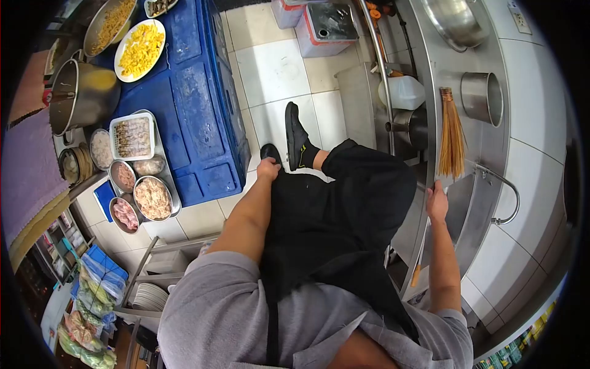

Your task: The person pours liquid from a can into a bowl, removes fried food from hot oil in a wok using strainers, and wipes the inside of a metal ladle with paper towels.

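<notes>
A worn blue plastic chest with moulded panels serves as the landmark. Right of it, the left hand curls its fingers against the edge of black cloth over the person's lap; whether its grip pinches the cloth I cannot tell. Much farther right of the chest, the right hand is at the rim of a stainless-steel counter, fingers folded, just beside the tips of a tan bundled-stick brush and a thin rod with a wooden handle; what its grip closes on is unclear.

On the chest, a white oval plate carries yellow chopped pieces. At its far-left corner, a round metal basin holds orange-brown shreds; left of it stands a deep grey metal pot. At the near-left corner, a metal tray bears a white plastic basket of greyish pieces in rows and a steel bowl of pale, raw-looking meat; a smaller steel bowl beside that one holds pinker meat.

Far right of the chest, colourful packages carry print too small to read.
</notes>
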`<action>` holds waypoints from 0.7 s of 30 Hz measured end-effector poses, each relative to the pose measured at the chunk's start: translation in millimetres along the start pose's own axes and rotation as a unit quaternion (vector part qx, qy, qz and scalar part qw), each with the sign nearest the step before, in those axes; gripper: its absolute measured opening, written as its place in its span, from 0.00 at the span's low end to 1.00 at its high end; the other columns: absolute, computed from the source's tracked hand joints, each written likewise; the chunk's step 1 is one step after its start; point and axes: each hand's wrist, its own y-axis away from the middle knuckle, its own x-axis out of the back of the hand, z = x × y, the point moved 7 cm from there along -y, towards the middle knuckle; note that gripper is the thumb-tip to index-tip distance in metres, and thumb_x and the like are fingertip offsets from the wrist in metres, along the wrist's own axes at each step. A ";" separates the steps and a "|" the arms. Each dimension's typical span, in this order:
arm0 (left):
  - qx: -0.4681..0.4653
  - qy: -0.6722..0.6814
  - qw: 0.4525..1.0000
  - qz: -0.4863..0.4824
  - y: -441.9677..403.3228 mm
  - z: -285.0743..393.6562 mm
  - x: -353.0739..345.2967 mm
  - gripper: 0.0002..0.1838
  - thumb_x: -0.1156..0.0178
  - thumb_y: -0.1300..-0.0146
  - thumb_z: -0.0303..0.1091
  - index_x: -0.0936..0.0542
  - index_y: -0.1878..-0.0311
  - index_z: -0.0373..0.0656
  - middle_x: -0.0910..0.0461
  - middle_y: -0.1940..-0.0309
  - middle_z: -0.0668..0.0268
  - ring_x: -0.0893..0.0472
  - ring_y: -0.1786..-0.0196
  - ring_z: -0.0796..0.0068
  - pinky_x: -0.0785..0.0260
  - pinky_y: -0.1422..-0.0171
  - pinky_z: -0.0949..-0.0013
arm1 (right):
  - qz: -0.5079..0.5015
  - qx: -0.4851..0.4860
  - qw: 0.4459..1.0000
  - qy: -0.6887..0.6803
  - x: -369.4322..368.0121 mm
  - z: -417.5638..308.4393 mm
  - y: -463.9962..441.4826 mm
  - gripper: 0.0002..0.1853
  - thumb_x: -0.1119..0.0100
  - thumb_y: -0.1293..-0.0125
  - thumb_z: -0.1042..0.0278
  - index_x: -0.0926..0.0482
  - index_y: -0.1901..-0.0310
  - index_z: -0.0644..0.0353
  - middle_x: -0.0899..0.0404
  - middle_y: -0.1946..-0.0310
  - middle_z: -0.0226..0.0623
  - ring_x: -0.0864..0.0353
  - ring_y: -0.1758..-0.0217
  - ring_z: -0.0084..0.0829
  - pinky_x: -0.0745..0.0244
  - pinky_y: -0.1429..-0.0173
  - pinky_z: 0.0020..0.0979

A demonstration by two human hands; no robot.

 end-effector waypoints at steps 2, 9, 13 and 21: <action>0.085 0.043 0.995 -0.008 -13.5 -12.3 -20.9 0.26 0.32 0.46 0.41 0.21 0.43 0.47 0.17 0.52 0.56 0.16 0.55 0.57 0.25 0.47 0.60 | -0.013 0.002 1.000 0.011 2.6 -3.2 -2.7 0.12 0.43 0.34 0.67 0.35 0.55 0.59 0.21 0.62 0.55 0.23 0.56 0.61 0.30 0.56 0.55; 0.142 0.317 0.930 -0.121 -12.4 -4.4 -82.4 0.27 0.37 0.38 0.28 0.28 0.35 0.49 0.22 0.68 0.68 0.23 0.67 0.73 0.23 0.59 0.62 | -0.014 0.010 1.000 0.015 3.7 -10.1 -5.2 0.12 0.44 0.34 0.68 0.35 0.56 0.59 0.21 0.64 0.56 0.22 0.57 0.62 0.30 0.56 0.55; 0.143 0.334 0.923 -0.130 -23.2 -16.3 -109.5 0.14 0.35 0.42 0.25 0.21 0.52 0.45 0.23 0.72 0.68 0.24 0.72 0.74 0.24 0.66 0.64 | -0.019 -0.001 0.999 0.034 3.4 -9.6 -5.9 0.12 0.43 0.34 0.68 0.35 0.55 0.59 0.21 0.65 0.57 0.22 0.58 0.62 0.29 0.56 0.55; 0.165 0.320 0.923 -0.136 -19.6 -12.8 -118.8 0.10 0.34 0.51 0.26 0.19 0.63 0.39 0.22 0.74 0.64 0.21 0.73 0.70 0.23 0.69 0.66 | -0.012 0.012 1.000 0.008 0.8 -4.1 -8.6 0.12 0.43 0.34 0.68 0.36 0.57 0.59 0.21 0.66 0.57 0.23 0.59 0.63 0.30 0.58 0.56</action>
